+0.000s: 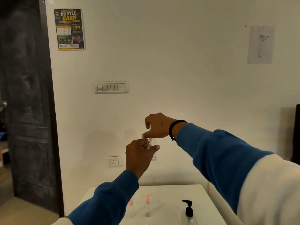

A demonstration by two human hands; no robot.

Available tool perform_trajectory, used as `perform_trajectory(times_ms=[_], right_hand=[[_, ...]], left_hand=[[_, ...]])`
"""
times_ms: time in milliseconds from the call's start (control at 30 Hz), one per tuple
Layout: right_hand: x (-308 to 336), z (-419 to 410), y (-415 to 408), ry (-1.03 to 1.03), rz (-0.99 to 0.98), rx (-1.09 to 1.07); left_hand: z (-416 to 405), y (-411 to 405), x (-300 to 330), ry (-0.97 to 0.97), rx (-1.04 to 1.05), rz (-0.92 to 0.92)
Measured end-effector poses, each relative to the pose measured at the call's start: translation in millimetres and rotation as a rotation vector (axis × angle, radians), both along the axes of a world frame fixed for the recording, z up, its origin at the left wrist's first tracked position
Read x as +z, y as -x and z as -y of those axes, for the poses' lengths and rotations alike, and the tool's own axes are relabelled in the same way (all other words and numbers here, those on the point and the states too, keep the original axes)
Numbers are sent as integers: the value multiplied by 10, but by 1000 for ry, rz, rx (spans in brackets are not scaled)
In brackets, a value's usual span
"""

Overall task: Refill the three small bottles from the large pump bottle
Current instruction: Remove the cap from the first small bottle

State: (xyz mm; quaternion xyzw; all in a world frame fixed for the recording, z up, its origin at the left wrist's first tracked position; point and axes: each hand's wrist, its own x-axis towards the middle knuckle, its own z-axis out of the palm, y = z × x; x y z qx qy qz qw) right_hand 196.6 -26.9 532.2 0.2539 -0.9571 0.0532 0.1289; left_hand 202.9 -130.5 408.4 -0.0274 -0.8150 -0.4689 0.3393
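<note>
While left hand point(139, 153) fingers grip clear small bottle point(151, 149), right hand point(158, 126) fingers pinch its top.

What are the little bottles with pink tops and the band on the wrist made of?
The two small bottles look like clear, glossy plastic: the table shows through their walls. Their pink pump tops seem opaque plastic. The black wristband on the right hand looks matte, perhaps cord or rubber; too blurred to tell.

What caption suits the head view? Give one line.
Both hands lift a small clear bottle above two pink-pump bottles and a black pump bottle.
</note>
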Motion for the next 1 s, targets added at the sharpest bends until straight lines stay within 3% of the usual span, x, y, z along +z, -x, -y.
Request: perform_trajectory(times_ms=[600,1000], right_hand=[[223,-114,-2,103,38,9],[525,-363,-107,332,15,33]], left_hand=[[44,-39,20,37,31,-13],[41,-56,73,21,34,-42]])
